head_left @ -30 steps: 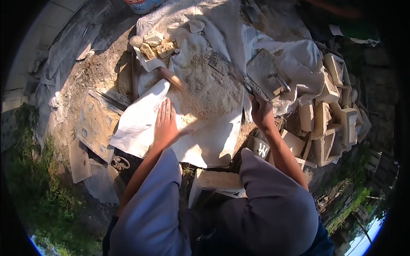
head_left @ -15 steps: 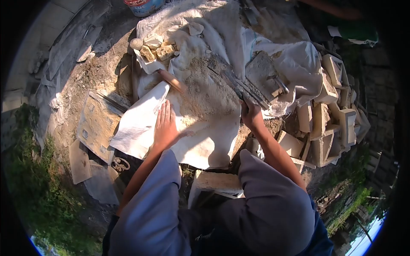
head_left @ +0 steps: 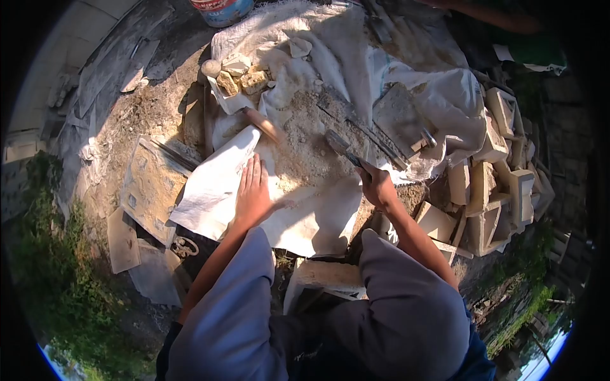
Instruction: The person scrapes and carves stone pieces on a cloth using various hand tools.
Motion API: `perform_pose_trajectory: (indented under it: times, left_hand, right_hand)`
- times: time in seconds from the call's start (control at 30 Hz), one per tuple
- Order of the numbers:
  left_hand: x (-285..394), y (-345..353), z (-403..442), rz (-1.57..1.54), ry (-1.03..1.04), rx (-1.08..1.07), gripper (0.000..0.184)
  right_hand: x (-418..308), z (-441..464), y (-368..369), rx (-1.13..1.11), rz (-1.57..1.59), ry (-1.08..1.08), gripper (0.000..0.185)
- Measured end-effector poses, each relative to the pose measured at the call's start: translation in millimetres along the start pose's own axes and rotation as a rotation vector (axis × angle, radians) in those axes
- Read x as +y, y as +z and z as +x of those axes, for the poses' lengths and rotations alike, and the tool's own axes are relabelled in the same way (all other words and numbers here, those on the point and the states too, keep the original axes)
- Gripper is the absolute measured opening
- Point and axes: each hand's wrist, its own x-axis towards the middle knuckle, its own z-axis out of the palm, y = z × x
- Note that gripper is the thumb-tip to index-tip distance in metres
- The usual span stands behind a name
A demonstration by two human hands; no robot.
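My left hand (head_left: 253,195) lies flat with its fingers stretched out on the white woven sack (head_left: 197,200). Just beyond its fingertips is a wooden handle (head_left: 262,124); whatever it is fixed to cannot be made out. My right hand (head_left: 379,188) is closed around the near end of a flat, dark metal tool (head_left: 342,146), whose exact kind is unclear. The tool's wider far end is over the pale crumbly rubble (head_left: 298,136) on the sack. Long, narrow metal bars (head_left: 381,145) lie beside it. A hammer-like tool (head_left: 424,140) rests further right.
Pale cast blocks (head_left: 499,203) are heaped at right. Stone chunks (head_left: 244,79) sit at upper left of the sack, with a paint bucket (head_left: 221,11) beyond. A stained slab (head_left: 149,184) lies left; a block (head_left: 324,273) stands between my knees. Another person's arm (head_left: 502,19) shows at top right.
My right hand has drawn the flat metal tool away from the bars, and its far end is now left of them over the rubble. The left hand stays flat on the sack. The view has shifted slightly.
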Motion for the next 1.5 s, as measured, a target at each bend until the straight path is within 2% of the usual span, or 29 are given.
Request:
perform_pose_trajectory:
  times: [0.1,0.17,0.2,0.23,0.37,0.43,0.5,0.57,0.6,0.63,0.73,0.83,0.9,0.93,1.03,1.1,1.13,1.2,1.23,1.27,1.3,1.33,1.37,1.4,1.43,1.5]
  left_hand:
    - [1.6,6.3,-3.0,0.034,0.000,-0.001,0.132]
    - [2.9,3.9,-1.5,0.063,-0.008,0.006,0.133]
    - [3.8,2.2,-2.8,0.044,-0.010,-0.003,0.132]
    - [3.4,-0.1,-0.9,0.028,-0.008,-0.006,0.131]
    - [1.8,1.2,0.0,0.029,-0.013,-0.009,0.131]
    - [1.9,2.9,-1.6,0.034,0.003,-0.004,0.132]
    - [3.6,3.7,-1.6,0.036,-0.006,-0.003,0.132]
    - [3.5,2.0,0.5,0.047,-0.007,0.011,0.133]
    - [3.7,-0.9,0.9,0.032,-0.002,0.010,0.132]
    - [3.7,-2.5,-0.6,0.015,0.000,0.001,0.132]
    - [1.8,0.4,-0.3,0.018,0.002,0.006,0.134]
    - [3.1,2.2,-2.8,0.021,-0.007,-0.015,0.137]
    - [2.4,0.9,-1.6,0.023,-0.007,-0.021,0.137]
    - [1.7,1.3,-1.4,0.021,-0.008,-0.024,0.137]
    - [2.1,-2.7,2.5,0.016,-0.015,-0.013,0.137]
    - [2.4,-2.9,-3.0,-0.018,-0.006,-0.010,0.130]
    - [0.7,-2.3,-2.1,-0.017,-0.004,-0.003,0.130]
    - [0.2,1.9,-2.2,-0.066,-0.031,0.028,0.113]
    - [1.0,-0.5,-3.0,-0.071,-0.028,0.037,0.113]
    - [1.3,-3.7,-3.4,-0.096,-0.029,0.042,0.099]
    - [2.3,-7.9,-3.0,-0.122,-0.031,0.046,0.087]
    - [3.4,-13.6,1.7,-0.126,-0.024,0.061,0.087]
    - [3.4,-19.9,4.9,-0.157,0.011,0.071,0.078]
    - [2.7,-26.3,6.8,-0.184,0.046,0.077,0.070]
    - [2.4,-31.0,12.5,-0.184,0.052,0.083,0.070]
    - [3.1,-38.7,29.3,-0.301,0.135,0.104,0.062]
  right_hand:
    - [-27.6,-9.1,-9.0,-0.001,0.023,0.098,0.033]
    - [-20.5,-17.6,2.8,0.133,0.110,-0.093,0.032]
    - [-9.9,-20.0,8.6,0.114,0.077,-0.136,0.034]
    - [-5.8,-20.4,10.6,-0.015,-0.191,-0.054,0.033]
    - [-25.4,-8.1,-11.0,-0.084,-0.127,-0.002,0.034]
    - [-39.5,-12.9,-14.6,-0.038,-0.009,0.064,0.034]
    - [-35.3,-19.7,-7.3,0.030,0.051,-0.009,0.034]
    - [-8.4,-25.8,7.0,0.042,-0.043,-0.171,0.034]
    - [-14.2,-21.9,6.5,-0.067,-0.199,-0.078,0.035]
    - [-17.8,-17.8,4.7,-0.063,-0.198,-0.084,0.035]
    - [-22.2,-13.0,-3.3,-0.068,-0.082,-0.017,0.034]
    - [-37.4,-22.3,-2.3,0.022,0.059,0.068,0.034]
    - [-17.6,-26.0,11.3,0.092,0.100,-0.082,0.034]
    - [-7.9,-25.5,11.8,-0.038,-0.061,0.000,0.033]
    - [5.2,-12.4,6.5,-0.122,0.005,0.083,0.032]
    - [-18.0,2.1,-21.8,-0.305,-0.021,0.092,0.034]
    - [-27.2,5.3,-33.0,-0.322,-0.046,0.072,0.036]
    - [-42.4,19.0,-60.0,-0.456,-0.100,0.010,0.040]
    - [-50.9,27.5,-71.4,-0.505,-0.080,-0.027,0.040]
    - [-60.1,34.4,-85.3,-0.548,-0.151,-0.052,0.039]
    - [-59.8,38.9,-92.0,-0.482,-0.127,-0.231,0.034]
    - [-74.1,46.9,-103.4,-0.526,-0.188,-0.214,0.031]
    - [-88.3,52.8,-115.3,-0.570,-0.244,-0.194,0.028]
    - [-99.5,55.5,-123.0,-0.560,-0.278,-0.210,0.022]
    - [-97.0,61.4,-124.9,-0.553,-0.282,-0.211,0.022]
    - [-88.3,71.7,-123.3,-0.445,-0.296,-0.465,0.018]
